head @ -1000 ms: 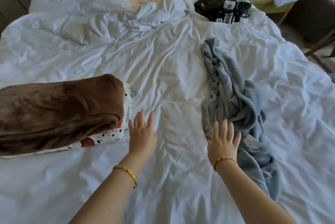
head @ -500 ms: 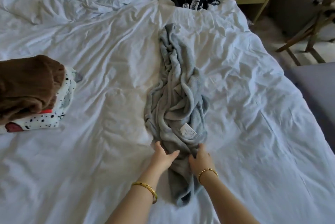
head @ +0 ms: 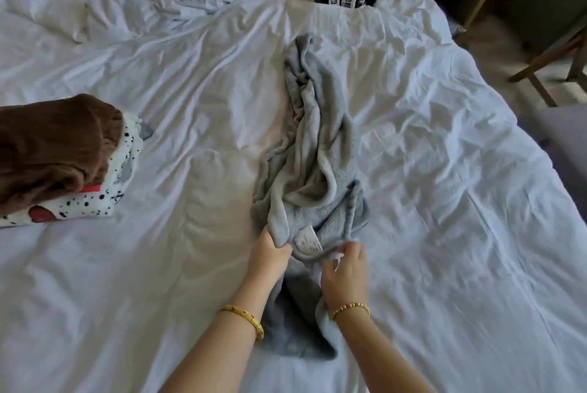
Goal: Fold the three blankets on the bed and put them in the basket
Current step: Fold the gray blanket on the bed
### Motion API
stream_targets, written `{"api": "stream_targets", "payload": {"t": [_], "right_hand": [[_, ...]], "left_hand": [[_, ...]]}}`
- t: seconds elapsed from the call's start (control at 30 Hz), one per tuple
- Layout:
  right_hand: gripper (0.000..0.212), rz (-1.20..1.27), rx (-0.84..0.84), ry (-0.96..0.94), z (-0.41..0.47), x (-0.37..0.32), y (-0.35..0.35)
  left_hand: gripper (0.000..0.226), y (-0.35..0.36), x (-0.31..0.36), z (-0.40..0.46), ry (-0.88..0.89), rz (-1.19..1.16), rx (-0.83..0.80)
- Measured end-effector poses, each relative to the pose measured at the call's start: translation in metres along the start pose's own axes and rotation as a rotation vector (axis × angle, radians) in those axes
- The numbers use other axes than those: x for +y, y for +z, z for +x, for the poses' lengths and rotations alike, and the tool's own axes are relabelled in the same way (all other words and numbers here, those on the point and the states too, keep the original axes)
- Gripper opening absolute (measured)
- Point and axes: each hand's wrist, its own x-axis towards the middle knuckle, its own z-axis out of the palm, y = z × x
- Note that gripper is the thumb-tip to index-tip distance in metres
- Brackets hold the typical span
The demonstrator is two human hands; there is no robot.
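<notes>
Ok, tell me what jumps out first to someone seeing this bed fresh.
The crumpled grey blanket strung down the middle of the white bed, with the left hand and right hand gripping its near part. At the left edge, a brown blanket sits folded on a spotted one.

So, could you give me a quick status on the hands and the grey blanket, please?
Left hand pinching grey blanket edge. Right hand on the fabric beside its white label, grip unclear. Blanket bunched, unfolded. Brown blanket folded atop spotted one, clear at left.
</notes>
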Motion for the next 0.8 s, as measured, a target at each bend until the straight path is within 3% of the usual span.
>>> {"api": "stream_targets", "payload": {"t": [0.03,0.1,0.13,0.23,0.33,0.4,0.5,0.6,0.7,0.8], "right_hand": [[0.038,-0.082,0.012,-0.084,0.006,-0.003,-0.001],[0.072,-0.37,-0.211,-0.202,0.017,-0.004,0.002],[0.073,-0.504,-0.337,-0.249,0.023,-0.003,0.005],[0.029,-0.632,-0.469,-0.271,0.027,0.005,0.013],[0.016,-0.598,-0.448,-0.151,0.017,0.016,0.014],[0.01,-0.615,-0.495,-0.115,0.005,0.022,0.011],[0.015,-0.407,-0.531,0.091,-0.01,0.015,0.003],[0.027,-0.075,-0.442,0.324,-0.012,-0.015,-0.014],[0.044,0.097,-0.462,0.429,-0.011,-0.057,-0.04],[0.052,0.268,-0.545,0.399,-0.017,-0.113,-0.069]], "left_hand": [[0.045,-0.005,0.0,0.003,0.004,0.012,0.011],[0.037,-0.012,0.0,0.005,-0.089,-0.092,-0.001],[0.032,-0.013,-0.002,0.003,-0.15,-0.183,-0.026],[0.024,-0.016,-0.018,-0.003,-0.243,-0.375,-0.082],[0.024,-0.026,-0.034,-0.007,-0.232,-0.394,-0.006],[0.03,-0.033,-0.045,-0.013,-0.251,-0.231,0.05],[0.043,-0.038,-0.054,-0.029,-0.334,-0.106,-0.081],[0.054,-0.052,-0.036,-0.043,-0.395,-0.065,-0.231],[0.055,-0.079,0.007,-0.05,-0.288,-0.061,-0.114],[0.044,-0.124,0.058,-0.061,-0.101,-0.015,0.009]]}}
